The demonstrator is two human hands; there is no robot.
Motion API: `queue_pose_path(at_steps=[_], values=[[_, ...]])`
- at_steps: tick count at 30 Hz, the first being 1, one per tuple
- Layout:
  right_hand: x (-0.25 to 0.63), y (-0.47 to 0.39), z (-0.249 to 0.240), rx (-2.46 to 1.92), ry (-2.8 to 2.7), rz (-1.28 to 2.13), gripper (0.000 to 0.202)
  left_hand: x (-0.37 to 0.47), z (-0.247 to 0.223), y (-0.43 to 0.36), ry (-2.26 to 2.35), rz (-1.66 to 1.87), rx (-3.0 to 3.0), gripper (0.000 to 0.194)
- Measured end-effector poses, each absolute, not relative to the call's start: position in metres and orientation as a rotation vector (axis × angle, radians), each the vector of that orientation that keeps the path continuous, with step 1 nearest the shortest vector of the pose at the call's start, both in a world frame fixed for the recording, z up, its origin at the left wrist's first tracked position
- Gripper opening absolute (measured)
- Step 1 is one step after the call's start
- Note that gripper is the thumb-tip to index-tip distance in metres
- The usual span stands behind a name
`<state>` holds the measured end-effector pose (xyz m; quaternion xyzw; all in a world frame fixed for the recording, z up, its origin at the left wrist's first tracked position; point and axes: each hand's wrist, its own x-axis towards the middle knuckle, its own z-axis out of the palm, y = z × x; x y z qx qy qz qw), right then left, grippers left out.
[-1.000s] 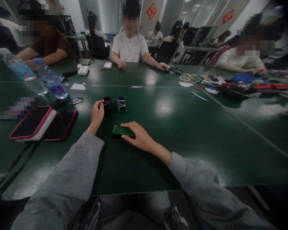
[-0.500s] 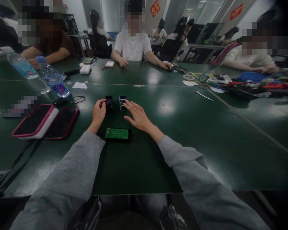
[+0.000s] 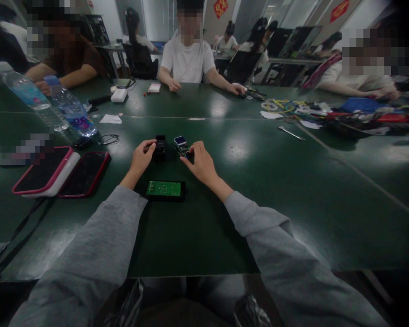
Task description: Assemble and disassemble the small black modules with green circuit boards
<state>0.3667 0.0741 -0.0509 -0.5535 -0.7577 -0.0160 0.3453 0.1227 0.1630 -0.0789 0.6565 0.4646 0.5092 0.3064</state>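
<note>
My left hand (image 3: 141, 161) is closed at the left edge of a small black open case (image 3: 161, 146), thumb and fingers pinched together there. Just right of the case is a small circuit board with a little screen (image 3: 180, 141), tilted at an angle. The fingertips and thumb of my right hand (image 3: 203, 164) grip the board's lower right end. Nearer to me, between my forearms, lies a flat black housing (image 3: 183, 191) with a green circuit board (image 3: 164, 188) face up in it.
Phones in red cases (image 3: 85, 175) lie at left, with two plastic water bottles (image 3: 73, 111) behind them. A wrench (image 3: 291, 133) and a pile of tangled cables (image 3: 327, 116) are at right. Across the table sits a person in a white shirt (image 3: 190, 61), with others beside.
My right hand has gone from spread fingers to a grip on the small screen board, which has turned and shifted right. My left hand and the black case moved slightly right.
</note>
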Motion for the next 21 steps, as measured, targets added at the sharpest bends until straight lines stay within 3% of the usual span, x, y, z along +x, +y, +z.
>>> queue_pose_path(at_steps=[5,11,21], values=[[0.3683,0.0777,-0.0585,-1.397,-2.078,0.005,0.053,0.1229,-0.0786,0.1632,1.203,1.290,1.770,0.033],[0.3682,0.0781,-0.0581,-1.474,-2.140,0.043,0.041,0.1227,-0.0771,0.1608,1.176,1.292,1.813,0.032],[0.3671,0.0791,-0.0599,-1.485,-2.131,0.020,0.040,0.1255,-0.0715,0.1550,1.170,1.240,1.833,0.042]])
